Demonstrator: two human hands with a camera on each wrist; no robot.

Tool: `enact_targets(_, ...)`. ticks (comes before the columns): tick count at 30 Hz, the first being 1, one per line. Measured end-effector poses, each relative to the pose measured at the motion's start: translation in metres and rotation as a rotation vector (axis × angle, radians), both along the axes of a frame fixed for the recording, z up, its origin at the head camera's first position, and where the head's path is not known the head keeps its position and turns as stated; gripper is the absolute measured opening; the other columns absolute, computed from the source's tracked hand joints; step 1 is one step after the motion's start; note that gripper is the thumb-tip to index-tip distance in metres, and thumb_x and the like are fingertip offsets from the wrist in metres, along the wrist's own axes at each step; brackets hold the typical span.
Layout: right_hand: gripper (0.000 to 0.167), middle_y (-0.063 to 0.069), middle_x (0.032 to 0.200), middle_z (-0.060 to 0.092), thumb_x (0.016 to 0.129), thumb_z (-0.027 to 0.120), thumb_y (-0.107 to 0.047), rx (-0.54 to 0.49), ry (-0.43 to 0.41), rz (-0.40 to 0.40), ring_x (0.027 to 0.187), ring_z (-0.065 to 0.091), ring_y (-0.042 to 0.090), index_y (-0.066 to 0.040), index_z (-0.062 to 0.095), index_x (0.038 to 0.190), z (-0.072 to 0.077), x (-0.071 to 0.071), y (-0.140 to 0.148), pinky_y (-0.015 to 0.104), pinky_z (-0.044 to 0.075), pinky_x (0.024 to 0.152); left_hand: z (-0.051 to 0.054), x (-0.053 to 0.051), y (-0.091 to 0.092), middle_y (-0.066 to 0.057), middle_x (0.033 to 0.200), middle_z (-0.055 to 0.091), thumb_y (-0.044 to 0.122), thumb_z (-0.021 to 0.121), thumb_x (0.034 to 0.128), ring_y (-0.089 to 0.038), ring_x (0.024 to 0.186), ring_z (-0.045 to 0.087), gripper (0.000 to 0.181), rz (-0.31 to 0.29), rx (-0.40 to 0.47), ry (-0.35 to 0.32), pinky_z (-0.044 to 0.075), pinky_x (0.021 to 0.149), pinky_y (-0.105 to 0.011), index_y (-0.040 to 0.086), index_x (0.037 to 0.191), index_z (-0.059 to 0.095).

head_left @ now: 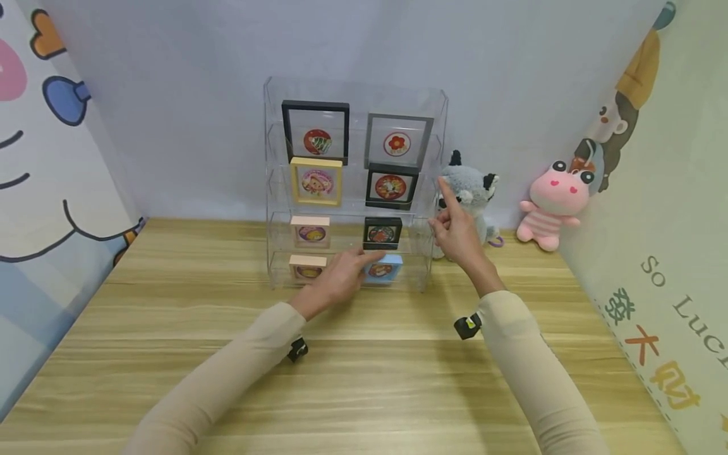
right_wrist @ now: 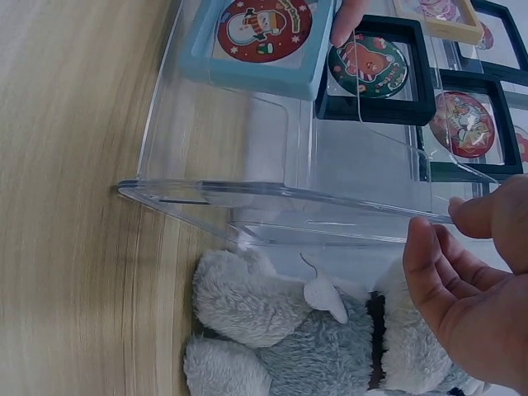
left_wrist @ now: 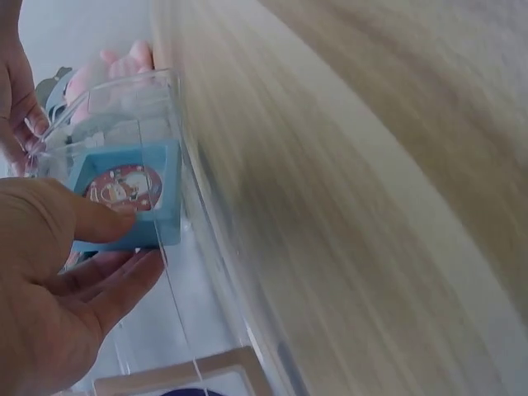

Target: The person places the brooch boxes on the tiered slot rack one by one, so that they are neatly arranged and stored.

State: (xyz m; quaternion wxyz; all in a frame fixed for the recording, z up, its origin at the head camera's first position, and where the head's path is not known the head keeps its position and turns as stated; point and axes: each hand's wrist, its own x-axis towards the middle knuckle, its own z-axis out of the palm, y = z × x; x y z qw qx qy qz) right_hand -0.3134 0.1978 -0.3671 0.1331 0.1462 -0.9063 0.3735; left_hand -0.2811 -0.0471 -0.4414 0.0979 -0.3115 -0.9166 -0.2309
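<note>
A clear tiered display rack [head_left: 352, 212] stands on the table, holding several small square frames with round badges. My left hand [head_left: 342, 276] is at its lowest tier. In the left wrist view the thumb lies on the front of a light blue frame [left_wrist: 172, 194] with a red snowman badge, and the fingers are behind and below it. My right hand [head_left: 457, 237] is at the rack's right side. Its thumb and fingertips [right_wrist: 421, 235] pinch the edge of the clear side panel [right_wrist: 330, 202], while the index finger points upward in the head view.
Behind the right hand sits a grey plush toy [head_left: 469, 183]; a pink plush toy [head_left: 554, 202] is farther right. A black frame [head_left: 382, 233] stands just above the blue one, and a pale pink frame [head_left: 307, 265] shares its tier. Printed cloths flank the wooden table [head_left: 370, 379].
</note>
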Motion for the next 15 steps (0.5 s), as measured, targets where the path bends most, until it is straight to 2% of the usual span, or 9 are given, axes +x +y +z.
enact_targets(6, 0.077, 0.017, 0.086, 0.064, 0.099, 0.058, -0.003, -0.002, 0.0, 0.008, 0.065, 0.065, 0.026, -0.024, 0.018, 0.161, -0.001, 0.0, 0.001, 0.035, 0.054, 0.059, -0.006, 0.003, 0.007, -0.015, 0.102, 0.061, -0.007, 0.065, 0.0883, -0.021, 0.071, 0.057, 0.053, 0.07, 0.072, -0.018, 0.05, 0.054, -0.029, 0.014, 0.136, 0.063)
enact_targets(9, 0.077, 0.017, 0.086, 0.064, 0.099, 0.059, -0.003, -0.007, 0.002, 0.004, 0.065, 0.064, 0.026, -0.024, 0.019, 0.161, -0.001, 0.0, 0.001, 0.035, 0.053, 0.059, -0.007, 0.003, 0.009, -0.013, 0.101, 0.06, -0.007, 0.064, 0.0882, -0.019, 0.072, 0.055, 0.05, 0.077, 0.098, -0.01, 0.048, 0.054, -0.027, 0.012, 0.134, 0.065)
enact_targets(15, 0.077, 0.016, 0.085, 0.063, 0.099, 0.059, -0.003, -0.001, 0.002, -0.004, 0.064, 0.064, 0.026, -0.026, 0.019, 0.161, 0.0, 0.001, 0.002, 0.035, 0.054, 0.059, -0.007, 0.002, 0.012, -0.014, 0.106, 0.059, -0.007, 0.066, 0.087, -0.021, 0.078, 0.06, 0.044, 0.076, 0.136, 0.002, 0.052, 0.059, -0.028, 0.008, 0.129, 0.067)
